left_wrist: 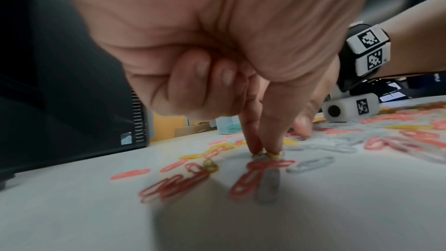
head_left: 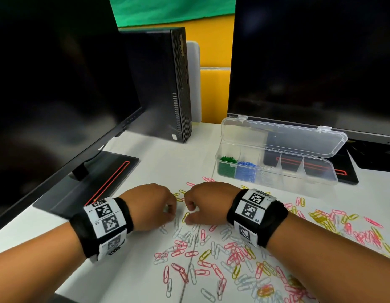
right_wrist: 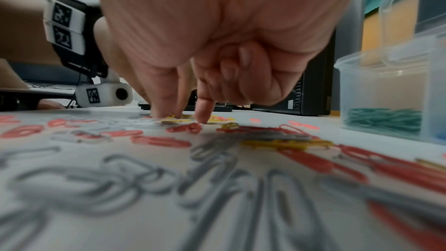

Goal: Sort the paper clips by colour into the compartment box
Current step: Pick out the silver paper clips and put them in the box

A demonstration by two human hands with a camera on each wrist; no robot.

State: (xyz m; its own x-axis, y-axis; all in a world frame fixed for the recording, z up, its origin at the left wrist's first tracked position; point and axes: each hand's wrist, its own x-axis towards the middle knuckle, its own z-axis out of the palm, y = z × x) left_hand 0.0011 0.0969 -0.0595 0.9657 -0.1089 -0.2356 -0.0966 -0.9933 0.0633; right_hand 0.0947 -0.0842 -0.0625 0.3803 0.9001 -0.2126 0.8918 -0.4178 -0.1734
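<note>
A person's left hand (head_left: 152,206) and right hand (head_left: 208,203) work side by side, low over a white desk (head_left: 168,162) strewn with red, yellow and silver-white wire paper clips (head_left: 213,254), midway through a colour sort. The clear plastic compartment box (head_left: 275,171) stands open at the far right of the desk, its hinged lid tipped back; its leftmost cell holds green clips (head_left: 228,166), the next blue clips (head_left: 246,169), the third what look like a few pale ones, and the remaining cells appear bare. In the left wrist view the thumb and forefinger come down together onto a small yellow clip (left_wrist: 274,155), the other fingers curled into the palm; whether the clip is truly pinched or only pressed cannot be told. In the right wrist view that hand's thumb and first fingertips (right_wrist: 202,115) touch down among yellow clips (right_wrist: 176,119), the rest curled, and a firm hold is equally unclear. The step in hand seems to be gathering yellow clips; the next move would call for lifting them free of neighbours and carrying them to an unused cell. Two dark monitors (head_left: 310,62) and a black upright computer case (head_left: 168,84) crowd the back, and red and silver clips lying touching the yellow ones may come up tangled.
</note>
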